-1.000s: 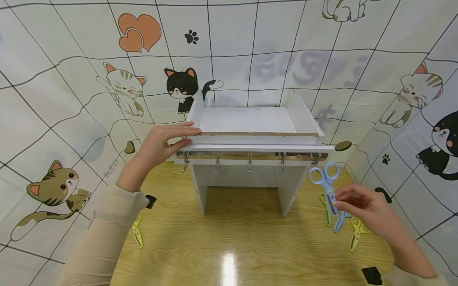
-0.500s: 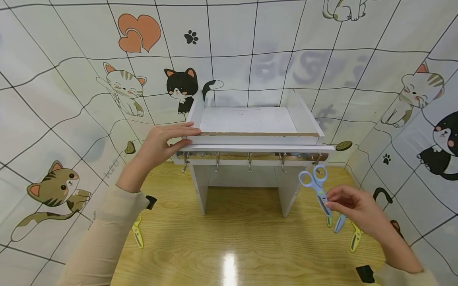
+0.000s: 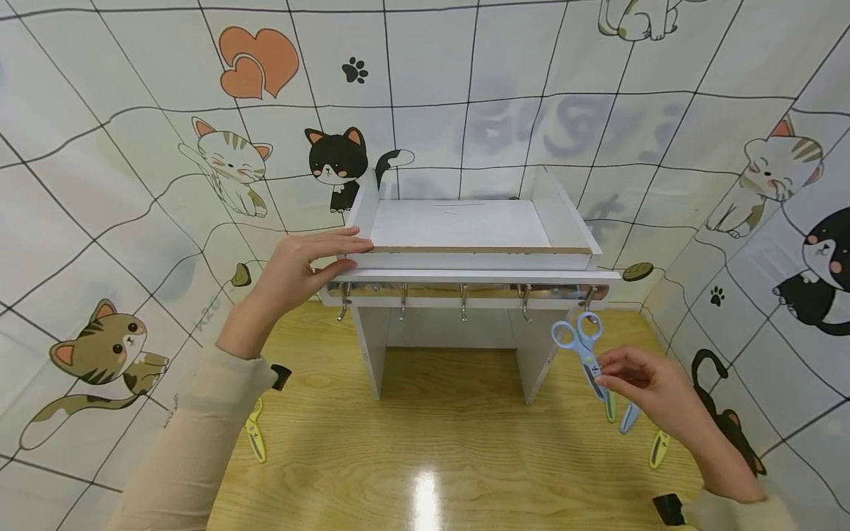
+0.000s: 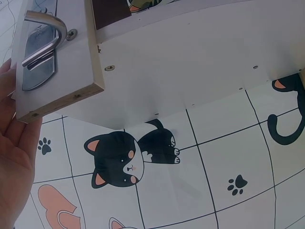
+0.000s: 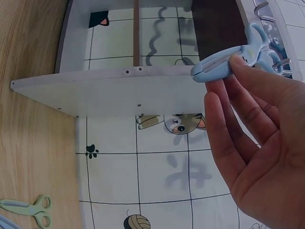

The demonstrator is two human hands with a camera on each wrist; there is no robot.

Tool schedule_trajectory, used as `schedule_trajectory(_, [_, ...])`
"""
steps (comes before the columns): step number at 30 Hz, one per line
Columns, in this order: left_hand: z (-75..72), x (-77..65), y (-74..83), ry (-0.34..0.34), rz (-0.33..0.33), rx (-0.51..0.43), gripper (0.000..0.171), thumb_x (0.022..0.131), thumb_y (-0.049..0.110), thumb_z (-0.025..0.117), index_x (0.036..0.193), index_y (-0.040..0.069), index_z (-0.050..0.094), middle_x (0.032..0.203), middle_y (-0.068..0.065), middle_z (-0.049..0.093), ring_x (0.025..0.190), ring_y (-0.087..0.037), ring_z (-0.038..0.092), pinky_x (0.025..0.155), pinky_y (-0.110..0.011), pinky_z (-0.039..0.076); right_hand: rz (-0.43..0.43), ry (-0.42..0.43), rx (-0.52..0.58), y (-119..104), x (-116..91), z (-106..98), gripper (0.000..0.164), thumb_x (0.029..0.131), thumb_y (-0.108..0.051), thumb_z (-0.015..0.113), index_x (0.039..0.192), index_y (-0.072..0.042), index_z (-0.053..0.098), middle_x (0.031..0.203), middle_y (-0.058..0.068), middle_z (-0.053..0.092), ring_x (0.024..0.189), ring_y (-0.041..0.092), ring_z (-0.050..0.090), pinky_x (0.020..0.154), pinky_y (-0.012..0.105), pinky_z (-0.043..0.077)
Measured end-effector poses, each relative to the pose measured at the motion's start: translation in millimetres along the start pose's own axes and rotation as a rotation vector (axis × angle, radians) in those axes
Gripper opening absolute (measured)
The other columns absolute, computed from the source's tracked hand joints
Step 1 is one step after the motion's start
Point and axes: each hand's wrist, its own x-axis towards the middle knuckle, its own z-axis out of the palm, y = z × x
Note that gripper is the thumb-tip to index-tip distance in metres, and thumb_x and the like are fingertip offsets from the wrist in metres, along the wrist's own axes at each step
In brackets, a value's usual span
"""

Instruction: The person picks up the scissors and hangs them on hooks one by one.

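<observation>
- Presently our right hand point(image 3: 651, 387) pinches light-blue scissors point(image 3: 589, 361) near the shelf point(image 3: 474, 275)'s right front corner.
- Our left hand point(image 3: 299, 269) rests straight-fingered at its left corner.
- Bumping the rightmost hook point(image 3: 587, 297) could loosen our pinch.

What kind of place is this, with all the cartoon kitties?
Probably a little indoor craft or work corner. Cartoon-cat sheeting covers the back and sides, a white shelf with hooks stands on a wood-grain surface, and there are blue scissors.
</observation>
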Motion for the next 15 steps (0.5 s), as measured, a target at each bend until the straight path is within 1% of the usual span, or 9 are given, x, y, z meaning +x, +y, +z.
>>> schedule_trajectory(5, [0.1, -0.5, 0.1, -0.001, -0.005, -0.002, 0.041, 0.082, 0.000, 0.078, 0.120, 0.014, 0.074, 0.122, -0.004, 0.073, 0.123, -0.025, 0.065, 0.104, -0.043, 0.051, 0.040, -0.011, -0.002, 1.4, 0.5, 0.7, 0.021, 0.087, 0.003, 0.072, 0.106, -0.006, 0.069, 0.086, -0.016, 0.073, 0.071, 0.000, 0.068, 0.061, 0.015, 0.054])
schedule_trajectory(12, [0.3, -0.7, 0.1, -0.006, -0.010, -0.003, 0.042, 0.082, 0.000, 0.078, 0.121, 0.014, 0.074, 0.122, -0.004, 0.073, 0.124, -0.025, 0.065, 0.105, -0.044, 0.050, 0.047, -0.027, -0.002, 2.7, -1.1, 1.7, 0.018, 0.090, 0.000, 0.070, 0.107, -0.007, 0.068, 0.086, -0.008, 0.074, 0.074, -0.003, 0.067, 0.064, 0.014, 0.054])
schedule_trajectory(15, [0.2, -0.7, 0.3, -0.007, -0.011, -0.004, 0.042, 0.082, 0.000, 0.078, 0.121, 0.014, 0.074, 0.123, -0.004, 0.073, 0.124, -0.025, 0.065, 0.105, -0.044, 0.050, 0.056, -0.041, 0.003, 4.1, -2.5, 1.7, 0.017, 0.092, -0.001, 0.068, 0.108, -0.006, 0.068, 0.087, -0.008, 0.075, 0.075, -0.002, 0.068, 0.064, 0.015, 0.055])
